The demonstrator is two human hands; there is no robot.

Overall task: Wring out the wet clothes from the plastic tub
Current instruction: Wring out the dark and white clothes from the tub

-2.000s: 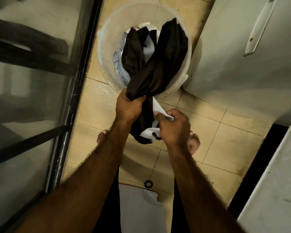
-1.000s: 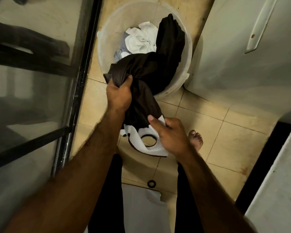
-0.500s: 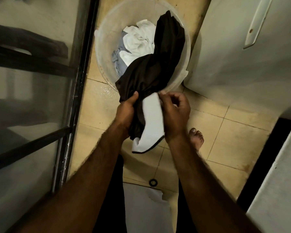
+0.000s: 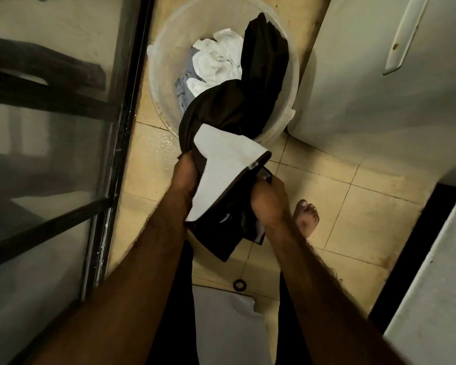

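Note:
A round translucent plastic tub (image 4: pixel 163 56) stands on the tiled floor ahead of me. Inside lie a crumpled white cloth (image 4: pixel 216 59) and a grey-blue one (image 4: pixel 184 88). A dark brown garment (image 4: pixel 237 106) with a white panel (image 4: pixel 221 164) trails out over the tub's near rim. My left hand (image 4: pixel 186 177) grips it at the left, just below the rim. My right hand (image 4: pixel 267 201) grips its bunched lower part further right and lower. The loose end hangs between my forearms.
A glass door with a dark metal frame (image 4: pixel 116 143) runs along the left. A white appliance (image 4: pixel 379 75) stands to the right of the tub. My bare foot (image 4: pixel 307 217) is on the floor at right; a small black ring (image 4: pixel 239 285) lies near a white sheet (image 4: pixel 227 325).
My right hand has dropped lower and to the right, regripping the bunched dark cloth. The white panel has spread out wider across the garment. My left hand keeps its hold.

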